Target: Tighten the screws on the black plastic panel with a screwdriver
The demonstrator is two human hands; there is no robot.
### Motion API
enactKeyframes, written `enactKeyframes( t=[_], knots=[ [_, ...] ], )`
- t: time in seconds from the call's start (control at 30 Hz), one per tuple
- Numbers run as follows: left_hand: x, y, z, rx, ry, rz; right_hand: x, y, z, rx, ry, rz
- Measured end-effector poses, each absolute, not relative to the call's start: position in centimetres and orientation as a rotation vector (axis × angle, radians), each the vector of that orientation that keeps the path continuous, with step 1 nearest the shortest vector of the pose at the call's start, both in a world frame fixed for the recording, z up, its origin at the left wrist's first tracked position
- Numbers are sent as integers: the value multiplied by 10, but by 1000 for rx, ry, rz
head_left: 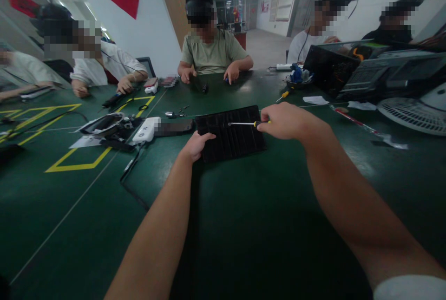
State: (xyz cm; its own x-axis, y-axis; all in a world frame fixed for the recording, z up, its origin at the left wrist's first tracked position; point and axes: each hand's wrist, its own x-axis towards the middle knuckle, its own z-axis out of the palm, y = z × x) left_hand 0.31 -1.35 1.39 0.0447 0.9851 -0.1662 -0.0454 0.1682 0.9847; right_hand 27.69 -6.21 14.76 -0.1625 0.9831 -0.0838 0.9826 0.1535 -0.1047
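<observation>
A flat black panel with ribs [240,144] is held tilted above the green table. My left hand [198,146] grips its left edge, the thumb lying over the front face. In my right hand [284,121] is a screwdriver [244,124] with a yellow and black handle, its shaft pointing left across the panel. The screwdriver's tip is at or close to the panel's upper middle; whether it touches cannot be made out.
On the green table [223,244], a white device [147,130], a dark phone [174,128] and cables lie left. A second screwdriver [285,94], a fan [414,114] and computer cases [390,75] are right. Several people sit around the table.
</observation>
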Motion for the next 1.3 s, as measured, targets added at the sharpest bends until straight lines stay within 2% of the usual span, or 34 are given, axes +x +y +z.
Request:
enactKeyframes(
  t=[0.4,1.3],
  knots=[
    [1,-12,11,1063,1190,1087,273,-60,147,-2103,-2422,160],
    [0,-10,9,1049,1183,1082,280,-62,147,-1903,-2327,-22]
  ],
)
